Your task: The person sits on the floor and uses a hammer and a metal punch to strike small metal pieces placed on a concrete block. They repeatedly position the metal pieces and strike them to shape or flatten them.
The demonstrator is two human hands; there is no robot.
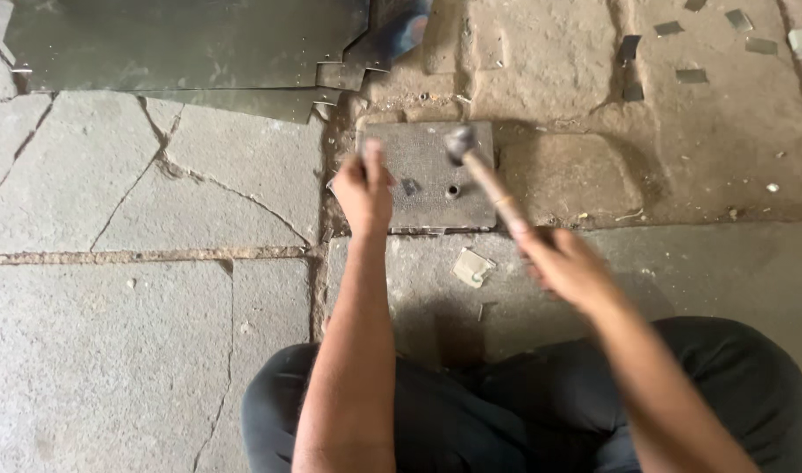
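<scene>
Motion blurs both hands. The left hand [363, 188] rests at the block's [431, 175] left edge, fingers curled on something perhaps a small punch, too smeared to tell. The right hand [569, 267] grips one hammer [480, 171] by its handle, head raised over the block's top edge.

A single camera worn on the head looks steeply down over the seated person's knees and forearms. It faces the stone floor [112, 350] just ahead, close enough that both arms reach up from the bottom edge.
</scene>
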